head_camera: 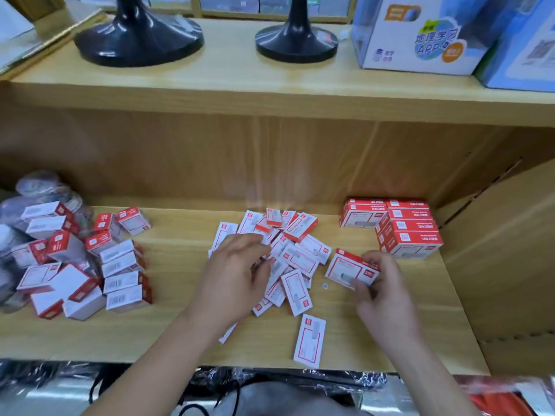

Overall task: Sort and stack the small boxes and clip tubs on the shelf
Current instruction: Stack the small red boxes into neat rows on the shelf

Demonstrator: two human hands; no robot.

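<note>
A loose pile of small flat red-and-white boxes (295, 250) lies in the middle of the wooden shelf (180, 334). My left hand (237, 271) rests on the pile's left part, fingers curled over some boxes; whether it grips one is unclear. My right hand (381, 283) holds a small stack of red-and-white boxes (350, 270) just right of the pile. A neat stack of red boxes (399, 226) stands at the back right. One box (310, 340) lies alone near the front edge. Clear clip tubs (39, 184) sit at the far left, partly hidden.
A jumble of thicker red-and-white boxes (90, 262) fills the shelf's left side. The shelf above carries two black stands (138, 40), (297, 40) and blue-and-white cartons (420, 34). A wooden side panel (504, 250) closes the right. Plastic-wrapped goods (270, 385) lie below the front edge.
</note>
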